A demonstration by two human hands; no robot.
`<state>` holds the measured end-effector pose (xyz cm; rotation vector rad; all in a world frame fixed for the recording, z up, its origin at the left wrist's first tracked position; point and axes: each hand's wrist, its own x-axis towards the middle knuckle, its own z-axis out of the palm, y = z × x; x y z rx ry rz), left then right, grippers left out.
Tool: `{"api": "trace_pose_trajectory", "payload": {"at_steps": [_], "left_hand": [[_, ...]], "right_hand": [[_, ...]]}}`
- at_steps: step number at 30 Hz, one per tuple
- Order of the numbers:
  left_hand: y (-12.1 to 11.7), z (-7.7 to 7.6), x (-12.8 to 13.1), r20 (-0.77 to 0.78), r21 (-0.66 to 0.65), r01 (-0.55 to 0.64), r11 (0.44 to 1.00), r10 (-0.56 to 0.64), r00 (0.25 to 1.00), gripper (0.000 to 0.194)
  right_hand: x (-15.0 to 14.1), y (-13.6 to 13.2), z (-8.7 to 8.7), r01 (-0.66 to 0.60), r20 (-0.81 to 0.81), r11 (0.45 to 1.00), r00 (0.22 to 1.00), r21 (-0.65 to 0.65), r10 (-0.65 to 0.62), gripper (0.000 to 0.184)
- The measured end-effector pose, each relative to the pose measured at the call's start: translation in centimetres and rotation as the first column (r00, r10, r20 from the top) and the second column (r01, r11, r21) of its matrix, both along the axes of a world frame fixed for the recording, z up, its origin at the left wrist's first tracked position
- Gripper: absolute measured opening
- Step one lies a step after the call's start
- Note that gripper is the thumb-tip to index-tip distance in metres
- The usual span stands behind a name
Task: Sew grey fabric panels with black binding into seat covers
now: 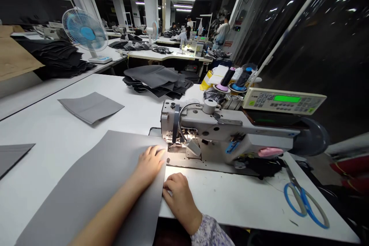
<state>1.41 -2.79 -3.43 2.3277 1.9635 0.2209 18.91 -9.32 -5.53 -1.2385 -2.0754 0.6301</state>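
A large grey fabric panel (95, 184) lies on the white table (52, 138), its right edge running toward the needle of the sewing machine (219, 130). My left hand (150, 163) lies flat on the panel close to the presser foot, fingers stretched out. My right hand (178, 194) is curled at the panel's right edge, fingers pinching that edge just in front of the machine.
Blue-handled scissors (305, 200) lie at the right front. A control panel (284, 100) and thread cones (227, 78) stand behind the machine. Grey pieces (90, 107) and dark stacks (158, 80) lie farther back. A blue fan (85, 32) stands left. People work at distant tables.
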Motion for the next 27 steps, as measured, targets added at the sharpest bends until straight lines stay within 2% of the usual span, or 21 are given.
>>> {"api": "trace_pose_trajectory", "payload": {"at_steps": [4,10,21,27], "left_hand": [[0.2,-0.3,0.5,0.003,0.002,0.016,1.0,-0.016,1.0,0.042],[1.0,0.2,0.9,0.028,-0.021,0.021,1.0,-0.021,0.999,0.042],[2.1,0.6,0.7,0.038,-0.029,0.041,0.999,-0.04,0.998,0.04],[1.6,1.1,0.6,0.027,-0.042,0.05,0.998,-0.049,0.998,0.037]], "right_hand": [[0.0,-0.1,-0.3,0.01,-0.084,1.0,0.996,-0.01,-0.011,0.02],[0.2,0.3,0.0,0.046,-0.135,0.999,0.99,-0.027,-0.049,0.021],[-0.4,0.9,-0.7,0.086,-0.079,0.996,0.993,-0.02,-0.088,0.019],[-0.4,1.6,-0.3,0.078,0.003,0.997,0.997,0.007,-0.078,0.019]]}}
